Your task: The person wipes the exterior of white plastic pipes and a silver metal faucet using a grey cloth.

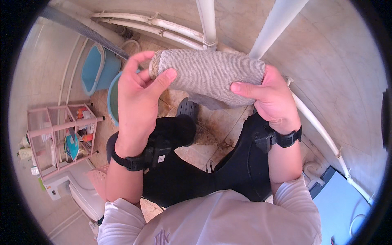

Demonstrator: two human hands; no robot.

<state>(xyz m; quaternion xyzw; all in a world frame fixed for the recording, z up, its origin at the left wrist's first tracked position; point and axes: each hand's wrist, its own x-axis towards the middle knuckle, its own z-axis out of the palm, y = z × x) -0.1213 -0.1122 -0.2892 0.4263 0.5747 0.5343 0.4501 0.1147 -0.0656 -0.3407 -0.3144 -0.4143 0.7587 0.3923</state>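
Note:
A folded grey ribbed cloth [210,71] is held up in front of me, stretched sideways between both hands. Its left end shows rolled layers with a brownish edge, and a loose flap hangs below the middle. My left hand [139,96] grips that left end, thumb on the near face and fingers behind. At the other end, my right hand [275,98] pinches the cloth with its thumb across the front; most of its fingers are hidden behind. Black straps with small boxes sit on both wrists.
White pipes [206,22] rise beyond the cloth and run along the walls. Blue basins [92,69] stand at the far left, near a pink shelf rack [41,130] and a white toilet [85,194]. A light-blue panel [343,208] is at the lower right. Brown stains mark the tiled floor [208,130].

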